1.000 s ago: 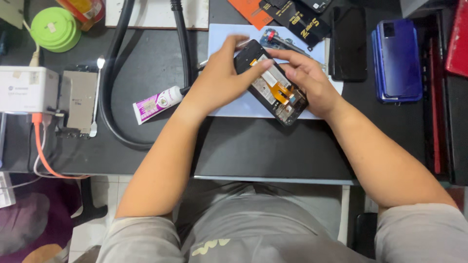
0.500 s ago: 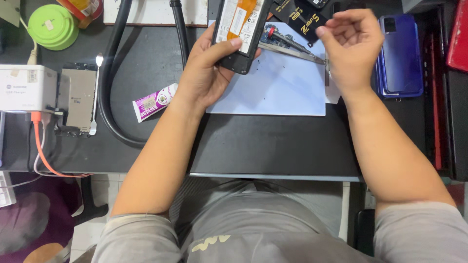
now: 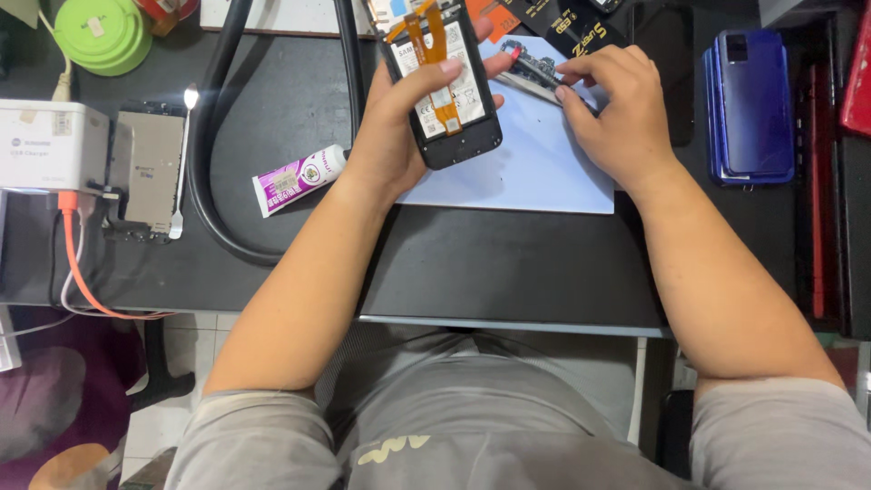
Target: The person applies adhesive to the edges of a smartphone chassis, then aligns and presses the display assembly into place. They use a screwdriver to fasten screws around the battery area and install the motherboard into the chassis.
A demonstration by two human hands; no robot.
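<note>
My left hand (image 3: 399, 127) holds an opened black phone (image 3: 445, 91) upright over the table, its back off, showing a white battery and an orange flex cable. My right hand (image 3: 617, 109) rests on the pale blue sheet (image 3: 535, 172) with its fingertips pinching a small dark metal part (image 3: 535, 68) at the sheet's far edge. The part is partly hidden by the phone and my fingers.
A purple and white glue tube (image 3: 295, 179) lies left of the sheet. A thick black hose (image 3: 204, 136) loops across the dark table. A white charger box (image 3: 50, 145), a grey phone frame (image 3: 145, 172), a green round case (image 3: 102, 32) and blue phones (image 3: 748, 104) surround.
My left hand lifted the phone off the sheet and now holds it a little lower and further right than half a second ago. My right hand came down onto the small part.
</note>
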